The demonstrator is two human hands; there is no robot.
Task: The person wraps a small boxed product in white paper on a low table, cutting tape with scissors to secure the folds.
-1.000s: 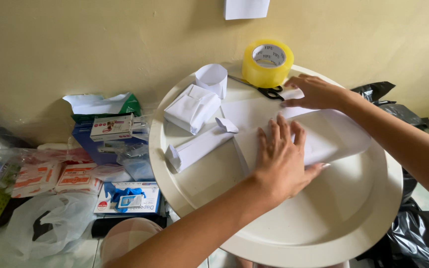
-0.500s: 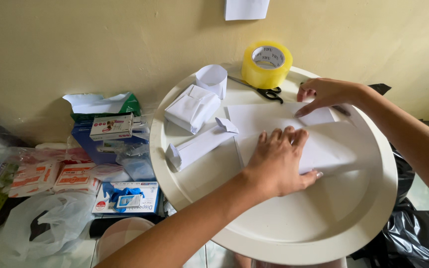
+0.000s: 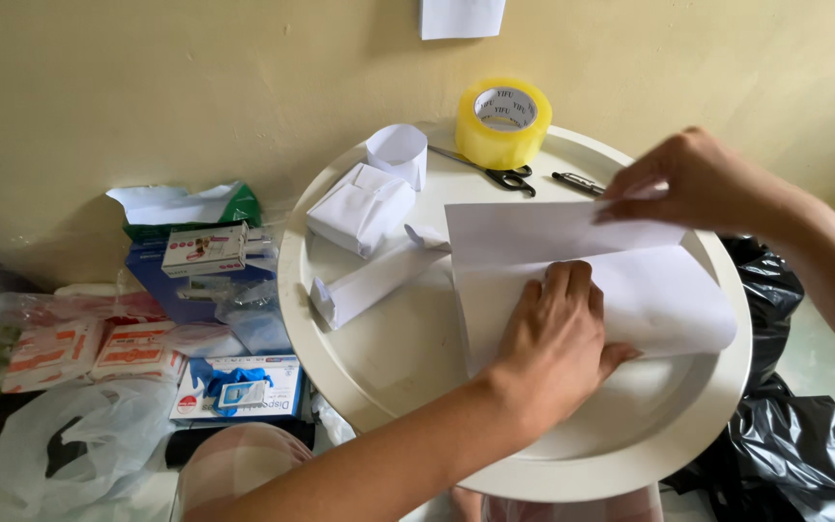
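Two hands work one paper sheet [image 3: 572,237]: left hand [image 3: 558,338] flat, right hand [image 3: 693,179] pinching its edge.

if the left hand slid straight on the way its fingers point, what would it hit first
The left hand lies flat on the white paper sheet, fingers pointing up toward the wall. Going on, it would probably meet the sheet's raised far flap first, then the scissors.

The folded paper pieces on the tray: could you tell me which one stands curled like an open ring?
The small paper loop beside the tape roll; the others are flat-sided packets.
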